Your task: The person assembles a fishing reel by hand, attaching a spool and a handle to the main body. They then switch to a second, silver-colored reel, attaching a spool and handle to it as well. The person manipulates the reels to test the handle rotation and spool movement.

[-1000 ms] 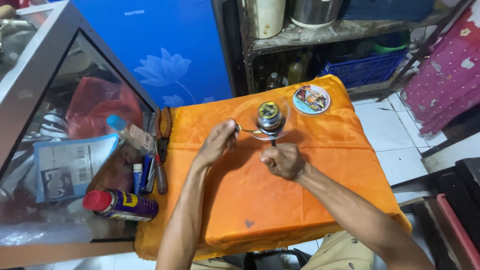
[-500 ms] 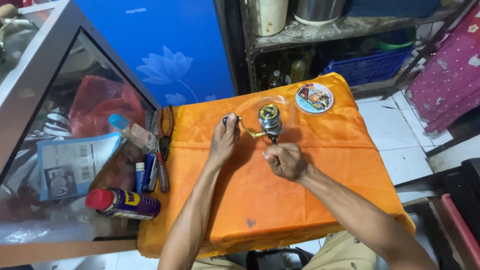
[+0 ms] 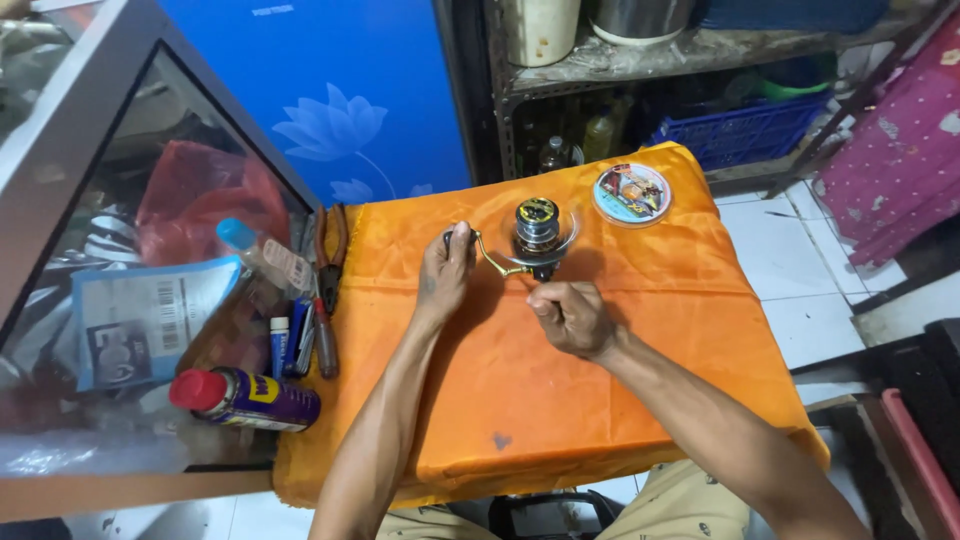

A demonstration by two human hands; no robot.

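A fishing reel [image 3: 538, 232] with a black and gold spool stands on the orange cloth [image 3: 560, 400] near the far middle of the table. My left hand [image 3: 445, 272] is closed on the knob of its gold crank handle [image 3: 487, 255], left of the reel. My right hand [image 3: 572, 316] grips the reel's foot just below the spool, fingers curled around it. A round clear box [image 3: 630, 193] with small coloured parts lies on the cloth to the right of the reel, apart from both hands.
A glass case [image 3: 120, 300] stands at the left with a spray can [image 3: 245, 398], pliers [image 3: 330, 265], small tubes and a bottle on it. Behind are a blue panel [image 3: 340, 90] and a metal shelf [image 3: 650, 60] with pots and a blue basket. White floor tiles lie at the right.
My left hand has moved with the crank knob, so the handle sits at a different angle. The right hand stays on the reel. The view shifted slightly.
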